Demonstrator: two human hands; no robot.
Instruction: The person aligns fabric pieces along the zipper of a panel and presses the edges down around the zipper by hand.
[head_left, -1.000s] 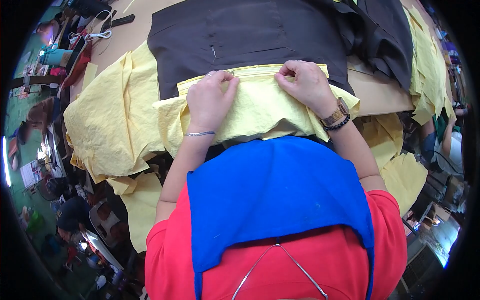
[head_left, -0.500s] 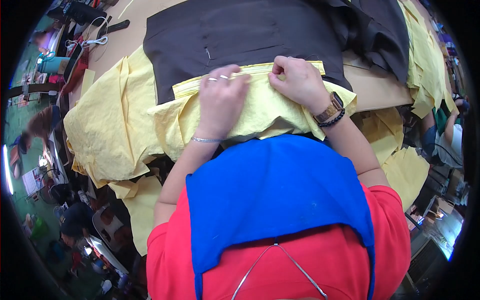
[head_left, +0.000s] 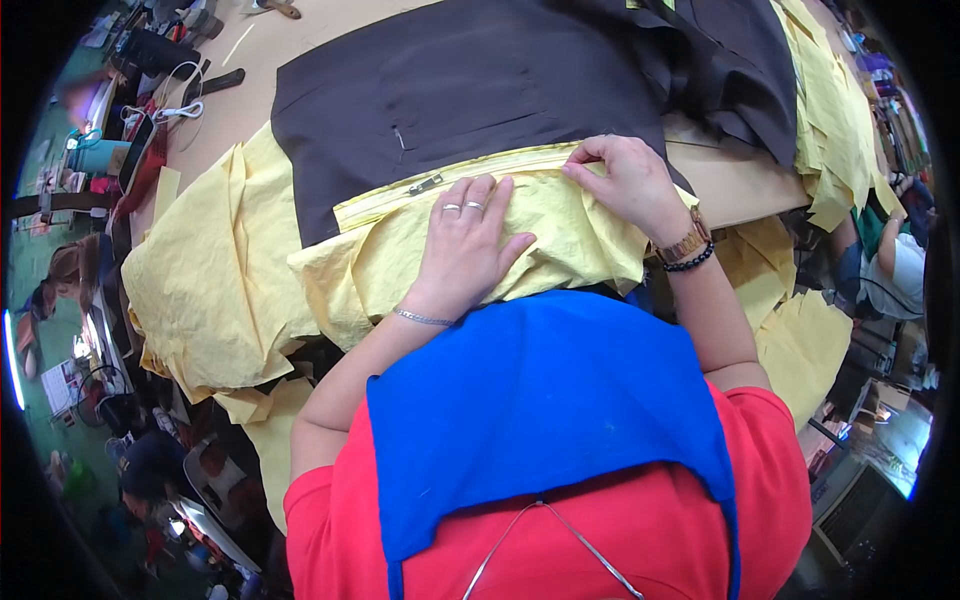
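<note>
A yellow zipper [head_left: 500,166] with a metal zipper pull [head_left: 427,184] runs along the lower edge of a dark brown fabric panel [head_left: 460,70]. Yellow fabric [head_left: 390,255] lies against it on my side and drapes off the table edge. My left hand [head_left: 466,240], wearing two rings, rests flat on this yellow fabric, its fingertips just below the zipper and its thumb spread. Near the zipper's right end, my right hand [head_left: 635,190] pinches the zipper's edge between thumb and forefinger. The other fingers of that hand are curled.
More dark fabric [head_left: 735,80] lies bunched at the right, beside a stack of yellow pieces [head_left: 835,110]. At the upper left are a dark-handled tool [head_left: 215,86] and a white cable [head_left: 180,110] on the tan table [head_left: 240,50]. Other people sit at both sides.
My left hand has come down from a blurred, raised pose to lie flat on the yellow fabric, uncovering the zipper pull. My right hand still pinches near the zipper's right end.
</note>
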